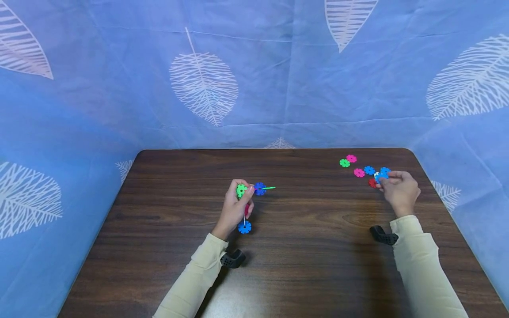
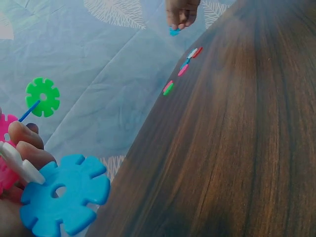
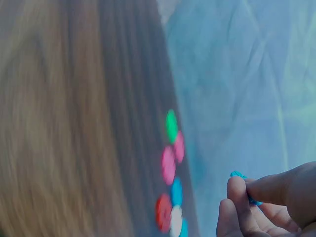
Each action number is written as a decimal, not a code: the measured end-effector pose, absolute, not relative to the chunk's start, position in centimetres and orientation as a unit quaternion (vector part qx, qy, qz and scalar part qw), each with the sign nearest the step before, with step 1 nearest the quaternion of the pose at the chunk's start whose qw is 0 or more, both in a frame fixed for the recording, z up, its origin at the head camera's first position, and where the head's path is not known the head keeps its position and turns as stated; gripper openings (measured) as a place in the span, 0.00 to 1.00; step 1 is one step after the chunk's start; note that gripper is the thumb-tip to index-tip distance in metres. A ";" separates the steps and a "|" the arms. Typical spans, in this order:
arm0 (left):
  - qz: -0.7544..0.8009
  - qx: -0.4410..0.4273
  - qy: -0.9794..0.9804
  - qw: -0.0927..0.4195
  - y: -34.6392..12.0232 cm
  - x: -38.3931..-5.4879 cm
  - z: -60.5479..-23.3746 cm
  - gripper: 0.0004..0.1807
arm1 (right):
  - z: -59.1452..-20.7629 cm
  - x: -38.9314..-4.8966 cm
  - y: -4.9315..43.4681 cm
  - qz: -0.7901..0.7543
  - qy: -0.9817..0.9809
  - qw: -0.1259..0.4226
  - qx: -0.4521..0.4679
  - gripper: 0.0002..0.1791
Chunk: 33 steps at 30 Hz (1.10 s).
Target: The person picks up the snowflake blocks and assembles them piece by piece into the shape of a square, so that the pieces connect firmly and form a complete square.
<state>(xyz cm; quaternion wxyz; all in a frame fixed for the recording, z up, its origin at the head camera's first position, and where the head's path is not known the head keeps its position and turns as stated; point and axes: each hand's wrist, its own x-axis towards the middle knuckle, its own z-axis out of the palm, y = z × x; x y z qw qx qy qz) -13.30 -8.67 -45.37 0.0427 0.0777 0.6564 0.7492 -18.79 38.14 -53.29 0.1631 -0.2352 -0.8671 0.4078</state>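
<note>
My left hand [image 1: 232,210] grips a joined cluster of notched plastic discs above the middle of the table. Its parts include a green disc [image 2: 49,104], a dark blue disc [image 1: 260,192], a bright blue disc [image 2: 84,195], a white disc [image 2: 23,167] and pink ones partly covered by the fingers. Edge-on, another green disc [image 1: 270,188] sticks out to the right. Over at the far right, my right hand [image 1: 399,194] pinches a single blue disc [image 3: 238,174] between thumb and fingers, raised above the loose discs. Most of that disc is covered in the right wrist view.
Below and left of the right hand lie several loose discs: a green disc [image 1: 344,163], pink discs [image 1: 359,172], blue discs [image 1: 369,170], a red disc [image 1: 371,183] and a white one [image 3: 176,221]. The brown wooden table [image 1: 302,265] meets blue leaf-patterned cloth [image 1: 258,88] behind.
</note>
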 end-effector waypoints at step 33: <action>0.765 0.145 0.625 0.057 -8.3 -12.7 -45.0 0.11 | -40.7 -12.1 16.4 0.687 -0.722 -0.059 0.055 0.16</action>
